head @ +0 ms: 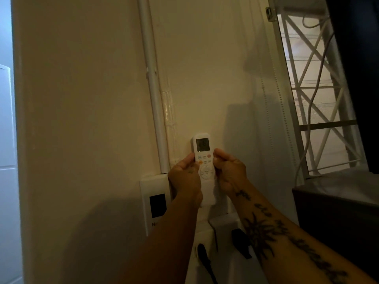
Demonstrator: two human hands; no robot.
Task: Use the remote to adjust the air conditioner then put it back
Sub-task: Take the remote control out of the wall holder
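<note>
A white air-conditioner remote [203, 158] with a small lit display and coloured buttons stands upright against the cream wall, its lower part sitting in a white wall holder [207, 196]. My left hand [184, 178] grips its left edge and my right hand [229, 173] grips its right edge, fingers curled onto the button area. The air conditioner itself is not in view.
A white pipe [154, 95] runs down the wall to a white wall panel with a dark screen [156, 204]. Black plugs [241, 242] sit in sockets below the remote. A window with white bars [320, 93] and a dark ledge [336, 203] are at the right.
</note>
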